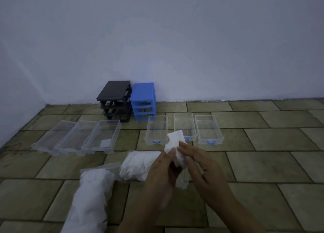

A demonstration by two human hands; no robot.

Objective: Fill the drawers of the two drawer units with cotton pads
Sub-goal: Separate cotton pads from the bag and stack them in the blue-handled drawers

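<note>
both hands [184, 169] pinching white crumpled cotton pads [176, 146]

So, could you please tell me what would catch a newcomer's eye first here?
Both hands, left hand and right hand, pinch a stack of white cotton pads at centre. Behind lie six clear plastic drawers in two groups on the tiled floor. At the wall stand a black drawer frame and a blue drawer frame.
</note>
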